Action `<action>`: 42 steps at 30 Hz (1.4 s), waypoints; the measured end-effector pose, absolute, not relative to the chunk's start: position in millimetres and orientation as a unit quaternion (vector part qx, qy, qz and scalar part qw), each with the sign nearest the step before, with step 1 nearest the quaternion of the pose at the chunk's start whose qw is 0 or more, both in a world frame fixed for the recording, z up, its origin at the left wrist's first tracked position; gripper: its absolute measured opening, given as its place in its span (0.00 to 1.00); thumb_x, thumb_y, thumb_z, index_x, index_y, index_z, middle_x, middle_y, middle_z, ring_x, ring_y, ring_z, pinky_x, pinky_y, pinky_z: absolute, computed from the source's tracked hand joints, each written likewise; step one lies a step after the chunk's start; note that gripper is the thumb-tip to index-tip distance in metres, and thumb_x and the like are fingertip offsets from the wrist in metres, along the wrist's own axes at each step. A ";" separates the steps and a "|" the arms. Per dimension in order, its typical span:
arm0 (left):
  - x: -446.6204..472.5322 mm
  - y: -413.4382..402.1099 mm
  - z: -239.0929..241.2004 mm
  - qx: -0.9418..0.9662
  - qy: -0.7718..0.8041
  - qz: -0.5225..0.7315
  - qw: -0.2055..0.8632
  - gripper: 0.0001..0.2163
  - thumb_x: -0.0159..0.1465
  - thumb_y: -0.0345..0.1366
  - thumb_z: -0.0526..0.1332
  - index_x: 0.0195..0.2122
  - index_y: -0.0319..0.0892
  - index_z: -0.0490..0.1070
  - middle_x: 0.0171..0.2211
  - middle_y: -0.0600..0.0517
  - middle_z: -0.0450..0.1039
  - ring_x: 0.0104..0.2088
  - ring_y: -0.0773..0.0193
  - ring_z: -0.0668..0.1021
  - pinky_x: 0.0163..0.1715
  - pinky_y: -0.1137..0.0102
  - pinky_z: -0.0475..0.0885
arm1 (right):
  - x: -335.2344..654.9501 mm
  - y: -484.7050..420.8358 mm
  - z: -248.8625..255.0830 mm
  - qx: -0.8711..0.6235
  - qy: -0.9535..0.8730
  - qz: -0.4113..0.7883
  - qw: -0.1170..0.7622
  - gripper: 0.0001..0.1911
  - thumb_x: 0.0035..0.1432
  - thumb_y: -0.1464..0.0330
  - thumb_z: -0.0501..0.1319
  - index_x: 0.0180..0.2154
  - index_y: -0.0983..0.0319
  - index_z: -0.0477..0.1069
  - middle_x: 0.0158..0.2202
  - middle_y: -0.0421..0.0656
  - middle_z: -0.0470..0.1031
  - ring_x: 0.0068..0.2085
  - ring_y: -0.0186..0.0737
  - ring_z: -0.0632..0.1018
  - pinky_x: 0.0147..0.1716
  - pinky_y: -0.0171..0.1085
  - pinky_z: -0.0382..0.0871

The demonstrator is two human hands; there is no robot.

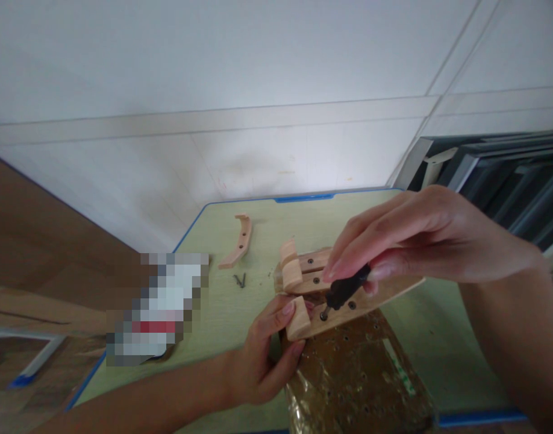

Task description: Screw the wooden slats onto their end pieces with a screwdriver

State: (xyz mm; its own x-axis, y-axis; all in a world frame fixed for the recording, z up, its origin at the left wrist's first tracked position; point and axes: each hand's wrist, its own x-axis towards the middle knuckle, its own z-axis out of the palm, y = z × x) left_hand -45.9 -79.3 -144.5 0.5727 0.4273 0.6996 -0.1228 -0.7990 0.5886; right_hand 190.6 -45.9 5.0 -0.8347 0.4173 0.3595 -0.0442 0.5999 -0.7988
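My left hand (265, 355) is closed on the near end of a wooden assembly (317, 289), a flat plank with small rounded blocks and screw holes. Thumb and fingers pinch one block at its lower left corner. My right hand (421, 241) comes in from the right and is closed around a small black screwdriver (346, 289). Its tip points down at a dark screw in the plank. The assembly is held just above a brown plastic-wrapped board (362, 374).
A curved wooden piece (238, 241) with holes lies at the back of the pale green table (222, 313). Two dark screws (240, 279) lie near it. A blurred packet (159, 307) sits at the left edge. Dark frames (506, 175) lean at the right wall.
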 end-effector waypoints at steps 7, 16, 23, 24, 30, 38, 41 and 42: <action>-44.4 -80.2 -144.8 0.828 0.088 0.458 0.311 0.36 0.51 0.16 0.52 0.60 0.39 0.41 0.47 0.42 0.61 0.47 0.55 0.67 0.45 0.57 0.67 | 191.5 -47.6 7.7 -0.151 -0.877 0.361 0.279 0.12 0.56 0.75 0.58 0.42 0.73 0.73 0.37 0.52 0.76 0.40 0.41 0.77 0.38 0.36 0.72; -45.5 -81.0 -146.2 0.836 0.099 0.451 0.296 0.36 0.51 0.16 0.52 0.61 0.39 0.40 0.46 0.42 0.61 0.49 0.54 0.66 0.46 0.57 0.66 | 190.4 -48.9 7.7 -0.170 -0.876 0.337 0.301 0.12 0.54 0.71 0.61 0.40 0.72 0.74 0.34 0.50 0.77 0.36 0.36 0.77 0.34 0.33 0.70; -47.0 -81.0 -148.7 0.841 0.102 0.445 0.291 0.36 0.52 0.16 0.52 0.61 0.39 0.39 0.46 0.42 0.61 0.51 0.53 0.64 0.48 0.57 0.66 | 189.2 -47.0 3.9 -0.197 -0.857 0.362 0.309 0.10 0.53 0.70 0.62 0.38 0.69 0.73 0.31 0.44 0.76 0.29 0.28 0.74 0.27 0.28 0.66; -47.1 -80.9 -148.4 0.841 0.101 0.446 0.289 0.36 0.52 0.16 0.52 0.61 0.38 0.39 0.46 0.42 0.61 0.51 0.53 0.64 0.48 0.57 0.66 | 188.3 -46.1 2.7 -0.195 -0.851 0.373 0.314 0.09 0.52 0.72 0.62 0.38 0.69 0.73 0.31 0.43 0.75 0.29 0.28 0.73 0.27 0.28 0.66; -42.8 -80.4 -142.3 0.832 0.092 0.455 0.305 0.34 0.53 0.16 0.51 0.60 0.39 0.41 0.47 0.42 0.60 0.48 0.56 0.67 0.47 0.58 0.67 | 183.2 -42.0 -3.2 -0.210 -0.815 0.419 0.341 0.07 0.49 0.76 0.64 0.34 0.67 0.70 0.28 0.40 0.73 0.28 0.26 0.72 0.26 0.26 0.65; -42.9 -79.1 -144.3 0.833 0.094 0.459 0.294 0.33 0.55 0.18 0.52 0.60 0.38 0.41 0.49 0.40 0.61 0.51 0.52 0.65 0.47 0.56 0.67 | 181.7 -39.4 -6.3 -0.191 -0.818 0.428 0.334 0.08 0.49 0.73 0.65 0.29 0.66 0.66 0.29 0.40 0.69 0.30 0.29 0.70 0.26 0.29 0.63; -42.8 -79.7 -146.2 0.831 0.102 0.459 0.296 0.33 0.55 0.19 0.52 0.60 0.39 0.41 0.50 0.39 0.60 0.51 0.53 0.65 0.46 0.57 0.67 | 180.3 -39.9 -6.6 -0.191 -0.823 0.413 0.341 0.09 0.50 0.70 0.64 0.28 0.66 0.64 0.30 0.41 0.68 0.32 0.30 0.70 0.28 0.30 0.63; -42.5 -80.0 -146.5 0.830 0.100 0.461 0.298 0.32 0.55 0.19 0.51 0.60 0.39 0.41 0.49 0.40 0.61 0.50 0.54 0.66 0.46 0.57 0.67 | 179.9 -40.2 -6.5 -0.192 -0.824 0.407 0.346 0.09 0.50 0.70 0.64 0.28 0.66 0.64 0.30 0.41 0.68 0.32 0.30 0.70 0.28 0.30 0.63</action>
